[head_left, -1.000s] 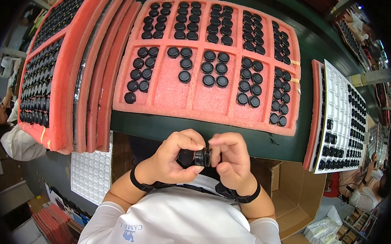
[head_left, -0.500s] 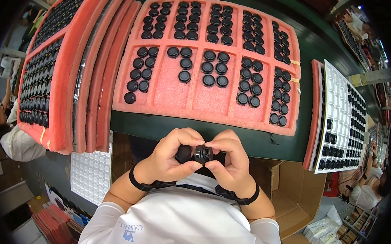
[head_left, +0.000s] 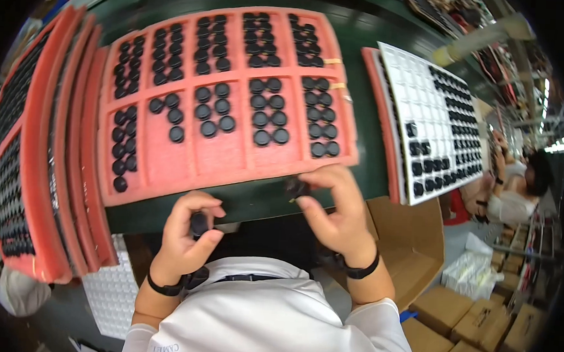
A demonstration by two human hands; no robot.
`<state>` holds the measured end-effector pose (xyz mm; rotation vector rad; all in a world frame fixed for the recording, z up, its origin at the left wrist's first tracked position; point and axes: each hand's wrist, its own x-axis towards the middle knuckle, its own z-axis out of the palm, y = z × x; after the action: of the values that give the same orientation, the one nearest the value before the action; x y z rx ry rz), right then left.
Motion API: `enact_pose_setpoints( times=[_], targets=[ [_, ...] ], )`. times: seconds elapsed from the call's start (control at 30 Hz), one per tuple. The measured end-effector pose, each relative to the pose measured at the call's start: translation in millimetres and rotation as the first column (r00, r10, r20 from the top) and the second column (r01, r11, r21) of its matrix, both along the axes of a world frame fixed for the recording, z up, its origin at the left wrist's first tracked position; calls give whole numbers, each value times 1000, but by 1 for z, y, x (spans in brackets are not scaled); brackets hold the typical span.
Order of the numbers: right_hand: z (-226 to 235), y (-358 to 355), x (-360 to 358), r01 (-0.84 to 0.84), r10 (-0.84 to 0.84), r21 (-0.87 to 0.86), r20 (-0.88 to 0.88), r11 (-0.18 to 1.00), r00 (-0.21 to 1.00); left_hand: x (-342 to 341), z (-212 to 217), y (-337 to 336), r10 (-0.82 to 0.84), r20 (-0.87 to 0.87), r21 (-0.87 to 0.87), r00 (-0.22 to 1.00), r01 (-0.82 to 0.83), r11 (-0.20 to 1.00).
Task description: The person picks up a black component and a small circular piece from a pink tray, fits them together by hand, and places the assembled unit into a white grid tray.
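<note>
My left hand (head_left: 186, 238) is curled around a small black round part (head_left: 198, 224), low in front of the green bench edge. To the right and a little higher, my right hand (head_left: 340, 214) pinches another black lens-like part (head_left: 296, 188) between thumb and fingertips, beside the near edge of a pink foam tray (head_left: 219, 157). Blur hides the finer detail of both pieces. The tray is split into compartments with rows of similar black parts (head_left: 271, 119) standing in them. Some near-row compartments are only partly filled.
Pink foam trays (head_left: 70, 197) loaded with black parts lean in a stack at the left. A white plastic tray (head_left: 433, 114), partly filled, rests on the right of the bench. An open cardboard box (head_left: 412, 253) stands below, and a person (head_left: 517, 195) sits far right.
My hands, which were together around the black parts, have separated: the left has moved left, the right up toward the pink tray. The whole view has turned to the right.
</note>
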<state>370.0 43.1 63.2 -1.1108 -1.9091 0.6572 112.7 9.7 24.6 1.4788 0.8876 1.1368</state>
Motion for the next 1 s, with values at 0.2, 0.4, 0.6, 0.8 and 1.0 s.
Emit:
enact_pose_setpoints(
  times=[0.2, 0.4, 0.6, 0.8, 1.0],
  targets=[
    [24, -3, 98, 462, -462, 69, 272, 884, 844, -3, -7, 1, 55, 7, -61, 998, -55, 997],
    [36, 3, 241, 714, -694, 147, 430, 685, 577, -11, -7, -3, 96, -6, -109, 995, -96, 989],
    [8, 11, 361, 773, -693, 201, 613, 602, 380, -9, -5, -4, 103, -34, -131, 994, -106, 986],
    [-6, 23, 360, 808, -689, 204, 658, 553, 306, -6, -3, -7, 118, -54, -150, 992, -125, 981],
    [-15, 29, 369, 792, -661, 211, 690, 572, 294, -5, -4, -6, 77, -48, -149, 996, -84, 985]
  ],
)
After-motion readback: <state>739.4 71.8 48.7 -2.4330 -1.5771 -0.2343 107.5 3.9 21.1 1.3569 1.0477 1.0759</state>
